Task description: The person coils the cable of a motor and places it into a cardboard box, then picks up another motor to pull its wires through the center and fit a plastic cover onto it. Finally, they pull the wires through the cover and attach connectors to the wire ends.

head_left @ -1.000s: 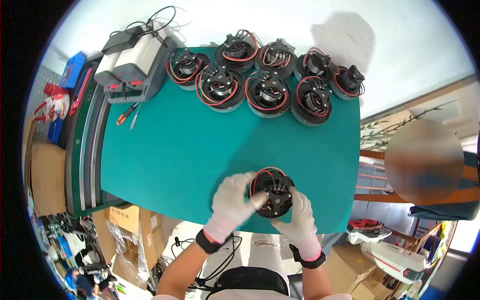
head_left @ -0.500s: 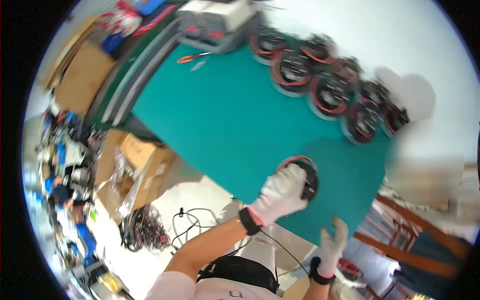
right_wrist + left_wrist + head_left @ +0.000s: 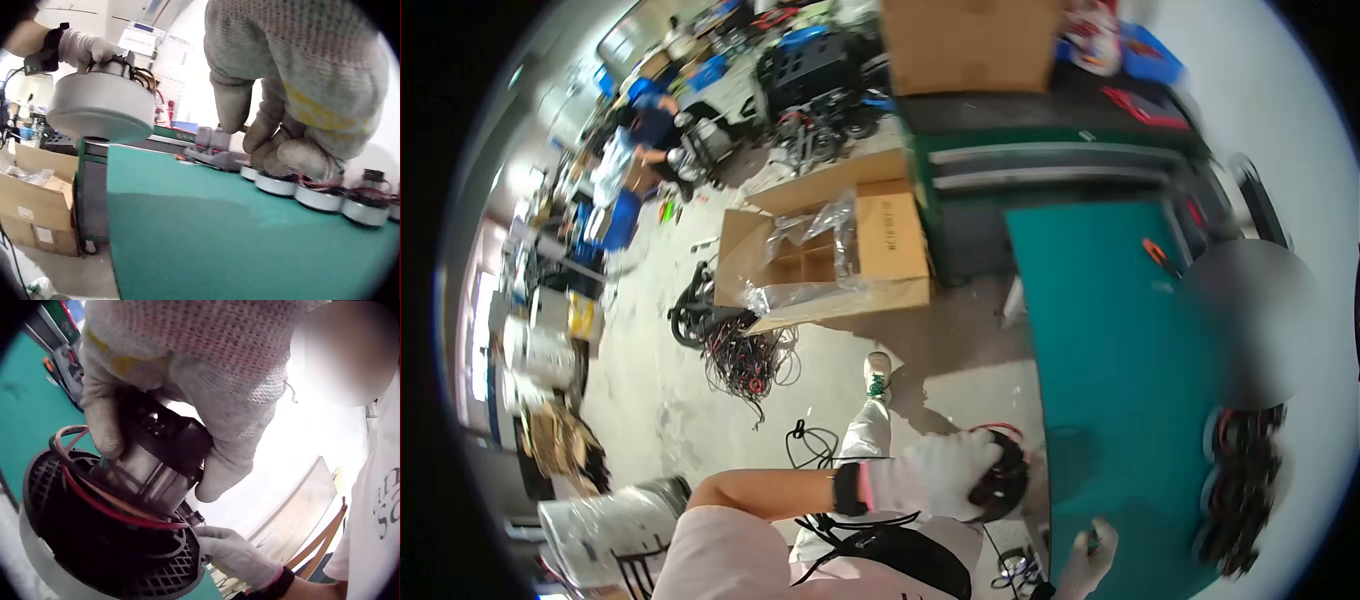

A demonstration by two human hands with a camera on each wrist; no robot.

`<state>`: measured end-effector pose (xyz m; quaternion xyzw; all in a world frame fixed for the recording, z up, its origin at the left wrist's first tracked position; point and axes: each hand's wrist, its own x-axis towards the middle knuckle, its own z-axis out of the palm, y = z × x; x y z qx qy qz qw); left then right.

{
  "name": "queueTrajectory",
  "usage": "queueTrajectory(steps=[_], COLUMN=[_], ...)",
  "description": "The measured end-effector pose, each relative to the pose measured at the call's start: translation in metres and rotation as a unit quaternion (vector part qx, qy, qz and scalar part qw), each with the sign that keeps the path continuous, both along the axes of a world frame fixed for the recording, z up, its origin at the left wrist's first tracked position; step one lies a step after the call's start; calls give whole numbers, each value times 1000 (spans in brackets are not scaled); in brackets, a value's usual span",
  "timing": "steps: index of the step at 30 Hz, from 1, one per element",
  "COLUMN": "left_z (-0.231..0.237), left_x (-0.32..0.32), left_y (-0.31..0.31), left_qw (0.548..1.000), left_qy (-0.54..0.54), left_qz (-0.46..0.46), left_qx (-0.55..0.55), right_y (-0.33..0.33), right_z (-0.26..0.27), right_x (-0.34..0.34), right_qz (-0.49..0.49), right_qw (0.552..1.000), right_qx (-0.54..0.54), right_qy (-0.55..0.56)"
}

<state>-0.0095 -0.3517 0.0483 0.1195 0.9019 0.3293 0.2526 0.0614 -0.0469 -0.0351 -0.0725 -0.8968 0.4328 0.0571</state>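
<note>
My gloved left hand (image 3: 945,475) grips a round motor unit (image 3: 1005,478) just off the table's edge. In the left wrist view its thumb and fingers (image 3: 228,469) pinch the black bracket and metal can at the top. Red and black wires (image 3: 112,512) loop around the can above a black mesh disc (image 3: 165,569). From the right wrist view, the unit's smooth white base (image 3: 103,106) faces down. My gloved right hand (image 3: 1090,560) hangs over the green table top (image 3: 1120,400), its fingers loosely bent and holding nothing.
Several similar motor units (image 3: 1240,490) stand along the wall side of the table. An orange-handled screwdriver (image 3: 1160,255) lies near the far end. On the floor are an open cardboard box (image 3: 900,292) with plastic wrap and a tangle of wires (image 3: 750,360). Another person (image 3: 655,130) is farther back.
The head view has turned left toward the box. My left hand has carried the motor unit off the table, past its edge. The right hand has let go of it.
</note>
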Motion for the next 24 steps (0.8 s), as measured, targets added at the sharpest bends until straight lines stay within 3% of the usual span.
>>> queueTrajectory(steps=[4,5,7,8,9,11,13,14,15,17,20,21,23,24], left_z=[-14,-19,-29,-43,-43,-56,-93,-107,-116,-141,-170,-175,-177,-186], left_x=[0,-2,-7,-5,-12,-17,-11,-14,-17,-20,-25,-30,-41,-41], left_y=[-157,-196,-273,-308,-345,-402,-456,-480,-500,-533,-559,-564,-569,-570], left_qw=[986,977,964,953,948,912,905,898,893,889,888,887,886,886], left_qy=[50,60,-12,29,-58,-39,60,-6,8,-6,30,28,-26,4], left_qz=[146,185,247,278,284,387,399,414,418,420,425,429,438,443], left_qx=[-55,-83,-94,-120,-127,-128,-137,-151,-167,-183,-173,-166,-148,-136], right_y=[-149,-186,-276,-320,-369,-451,-536,-570,-602,-656,-698,-704,-707,-709], right_z=[15,11,-2,-9,-17,-57,-87,-119,-149,-197,-274,-302,-374,-379], right_x=[-83,-101,-130,-146,-164,-197,-218,-225,-229,-232,-223,-217,-217,-219], right_qz=[167,197,198,242,283,372,437,451,465,470,517,492,514,516], right_qw=[979,971,972,961,948,913,875,856,834,795,687,624,649,644], right_qx=[108,130,23,51,76,103,190,235,277,346,508,604,557,560], right_qy=[54,39,-122,-123,-127,-134,-84,-98,-111,-166,-51,67,-67,-68])
